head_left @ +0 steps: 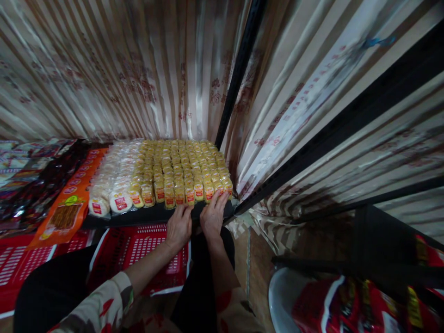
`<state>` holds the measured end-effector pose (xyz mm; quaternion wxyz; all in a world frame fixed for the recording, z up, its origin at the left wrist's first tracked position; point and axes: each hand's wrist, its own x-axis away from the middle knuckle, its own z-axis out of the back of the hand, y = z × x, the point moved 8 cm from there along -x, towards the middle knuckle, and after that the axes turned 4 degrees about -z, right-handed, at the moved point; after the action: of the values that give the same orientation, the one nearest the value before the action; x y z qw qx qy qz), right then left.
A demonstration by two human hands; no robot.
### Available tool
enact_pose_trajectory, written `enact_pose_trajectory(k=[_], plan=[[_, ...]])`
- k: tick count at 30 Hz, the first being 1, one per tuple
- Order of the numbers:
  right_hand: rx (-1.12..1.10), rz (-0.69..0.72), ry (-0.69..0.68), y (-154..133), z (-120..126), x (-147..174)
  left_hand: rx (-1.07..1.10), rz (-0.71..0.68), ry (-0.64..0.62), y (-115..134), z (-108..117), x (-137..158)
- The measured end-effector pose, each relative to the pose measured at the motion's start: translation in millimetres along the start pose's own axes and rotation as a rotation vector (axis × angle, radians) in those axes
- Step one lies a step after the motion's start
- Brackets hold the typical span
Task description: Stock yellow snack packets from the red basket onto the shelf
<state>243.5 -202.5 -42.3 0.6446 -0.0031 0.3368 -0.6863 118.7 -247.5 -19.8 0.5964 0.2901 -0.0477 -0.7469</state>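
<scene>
Rows of small yellow wrapped snack packets (183, 169) with red labels stand packed on a dark shelf (138, 214). My left hand (179, 227) rests at the shelf's front edge, its fingertips against the lower front of the middle packets. At the right end of the rows, the fingers of my right hand (212, 216) are stretched up and touch the front packets. Neither hand is closed around a packet. White round wrapped packets (120, 201) stand in rows just left of the yellow ones.
An orange snack bag (67, 208) overhangs the shelf, with dark shiny packets (52, 187) farther left. Below is a red plastic basket (142, 247). Black metal posts (239, 74) rise before a striped curtain (156, 69). A white tub (282, 296) stands at lower right beside red packages (319, 305).
</scene>
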Motion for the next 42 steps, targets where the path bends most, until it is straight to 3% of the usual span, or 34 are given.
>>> enact_pose_trajectory(k=[6, 22, 34, 42], plan=[[0.013, 0.001, 0.002, -0.2, -0.6, -0.9, -0.175, 0.066, 0.107, -24.5, 12.5, 21.6], [0.005, 0.008, 0.031, -1.5, 1.4, -1.0, -0.147, -0.098, 0.044, -15.6, -3.5, 12.0], [0.016, 0.018, 0.023, -1.6, 1.6, -0.8, -0.123, -0.057, 0.054, -22.8, -7.3, 12.9], [0.009, 0.015, 0.03, 0.8, -1.2, -1.7, -0.112, -0.07, 0.124, -25.7, 7.1, 31.0]])
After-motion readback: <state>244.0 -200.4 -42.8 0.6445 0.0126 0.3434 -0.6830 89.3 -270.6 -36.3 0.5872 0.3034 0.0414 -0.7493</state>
